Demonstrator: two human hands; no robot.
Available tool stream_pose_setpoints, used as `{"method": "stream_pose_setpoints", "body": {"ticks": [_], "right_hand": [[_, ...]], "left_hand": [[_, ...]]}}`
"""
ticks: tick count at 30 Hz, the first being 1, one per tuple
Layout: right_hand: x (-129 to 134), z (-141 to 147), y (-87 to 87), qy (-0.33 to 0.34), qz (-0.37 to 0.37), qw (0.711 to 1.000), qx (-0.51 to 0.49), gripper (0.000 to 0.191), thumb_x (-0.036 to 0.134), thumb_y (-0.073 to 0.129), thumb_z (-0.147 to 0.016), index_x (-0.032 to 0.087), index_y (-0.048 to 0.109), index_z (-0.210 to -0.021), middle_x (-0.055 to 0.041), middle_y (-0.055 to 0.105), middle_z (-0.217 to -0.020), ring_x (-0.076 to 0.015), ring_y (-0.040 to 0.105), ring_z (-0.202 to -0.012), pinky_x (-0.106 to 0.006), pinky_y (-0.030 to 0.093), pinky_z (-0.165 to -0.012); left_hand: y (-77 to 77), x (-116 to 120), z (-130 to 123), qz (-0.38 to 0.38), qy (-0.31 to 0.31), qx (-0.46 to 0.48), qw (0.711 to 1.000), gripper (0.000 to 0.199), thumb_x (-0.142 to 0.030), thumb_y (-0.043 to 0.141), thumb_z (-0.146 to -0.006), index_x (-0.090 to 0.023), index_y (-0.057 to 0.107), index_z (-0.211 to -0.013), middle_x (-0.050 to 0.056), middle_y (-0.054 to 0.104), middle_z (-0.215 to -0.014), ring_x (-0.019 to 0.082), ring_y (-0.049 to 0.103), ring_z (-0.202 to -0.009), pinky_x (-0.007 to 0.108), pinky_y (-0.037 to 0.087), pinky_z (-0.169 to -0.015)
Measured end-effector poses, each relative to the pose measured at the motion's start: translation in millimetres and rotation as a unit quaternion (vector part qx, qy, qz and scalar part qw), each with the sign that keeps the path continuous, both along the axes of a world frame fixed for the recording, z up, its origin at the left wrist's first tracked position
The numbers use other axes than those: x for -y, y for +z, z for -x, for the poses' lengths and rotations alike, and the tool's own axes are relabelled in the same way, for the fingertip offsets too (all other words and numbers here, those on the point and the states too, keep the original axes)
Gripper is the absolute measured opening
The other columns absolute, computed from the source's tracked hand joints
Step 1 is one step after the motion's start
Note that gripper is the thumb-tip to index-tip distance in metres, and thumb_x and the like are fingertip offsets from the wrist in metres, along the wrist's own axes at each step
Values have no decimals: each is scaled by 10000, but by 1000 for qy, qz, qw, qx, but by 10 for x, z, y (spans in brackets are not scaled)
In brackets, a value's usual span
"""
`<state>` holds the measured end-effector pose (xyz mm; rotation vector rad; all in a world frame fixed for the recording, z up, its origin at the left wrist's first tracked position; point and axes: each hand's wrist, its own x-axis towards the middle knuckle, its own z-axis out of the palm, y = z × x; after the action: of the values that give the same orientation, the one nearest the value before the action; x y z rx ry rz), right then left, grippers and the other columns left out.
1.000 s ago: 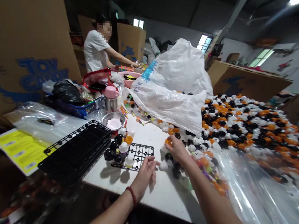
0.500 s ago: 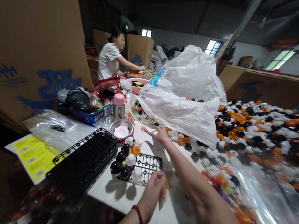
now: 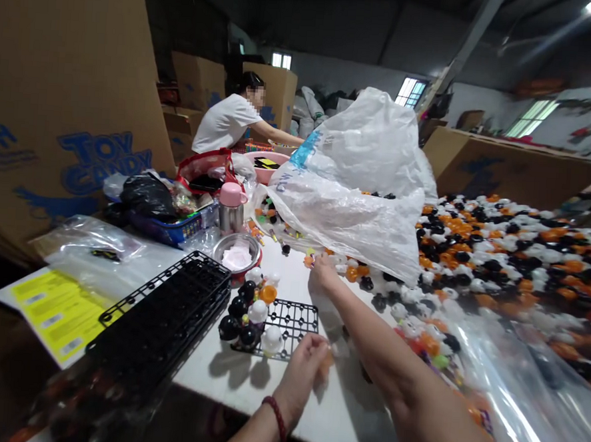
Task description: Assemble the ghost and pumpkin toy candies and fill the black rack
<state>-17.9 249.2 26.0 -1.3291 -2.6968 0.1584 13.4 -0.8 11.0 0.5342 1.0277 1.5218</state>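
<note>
My left hand [image 3: 307, 360], a red braided bracelet at its wrist, is closed in a pinch around a small orange-and-clear plastic piece [image 3: 325, 364], partly hidden and blurred. It is beside the right edge of a black plastic grid tray [image 3: 297, 321] on the white table. Round black, white and orange plastic heads [image 3: 258, 314] stand along the tray's left side. Farther off, my right hand [image 3: 326, 271] reaches out with fingers closed at a small orange-and-purple piece [image 3: 310, 259]; its fingertips are partly hidden. One small dark piece [image 3: 286, 249] lies near it.
Stacked black grids [image 3: 164, 313] are on the left, by a metal bowl [image 3: 236, 252] and pink-topped flask [image 3: 232, 207]. A white sack [image 3: 356, 211] and a heap of plastic heads [image 3: 514, 248] occupy the right. A co-worker [image 3: 229, 120] reaches across behind.
My right hand has drawn slightly right and its fingers have closed in. The left hand keeps its pinch by the tray. The co-worker has leaned farther forward, and the view has shifted slightly.
</note>
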Motion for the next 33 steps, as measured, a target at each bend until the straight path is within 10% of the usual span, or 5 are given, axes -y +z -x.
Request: {"method": "stream_pose_setpoints", "body": {"ticks": [12,21,26,33], "right_hand": [[-4,-91,191,-152,45,981,-111,393,313,553,-886,83,512,-1201,-197,587,-1163,-271,575,-1060,-307,441,-831],[50,-92,364,-115,141,971,-158,247,252,647,-809,112,647,-1012,-146,669,-943,-252,630,-897,-331,472,-761],[595,-725,582,-66,205,947,-239,260,317,541,-872,183,677,-1049,-25,668,-844,-145,586,-717,-240,450,-624],[1699,-1782,754,-83,350,834,-418,436,549,745,-708,157,710,-894,6,575,-655,-111,436,-565,-249,353,-522]], "left_hand": [[-10,11,27,-5,-2,-3,1000,471,-591,641,-798,-177,591,-1017,12,598,-784,77,497,-542,213,373,-512],[-6,12,28,-1,23,18,1000,418,-569,632,-823,-200,494,-962,-17,578,-755,45,446,-496,177,308,-475],[96,11,33,-23,24,56,998,428,-611,552,-858,-198,516,-965,-37,535,-700,26,381,-455,155,222,-434],[188,43,50,3,-4,81,997,421,-601,591,-829,-217,426,-885,-52,553,-591,15,273,-361,142,130,-395]]}}
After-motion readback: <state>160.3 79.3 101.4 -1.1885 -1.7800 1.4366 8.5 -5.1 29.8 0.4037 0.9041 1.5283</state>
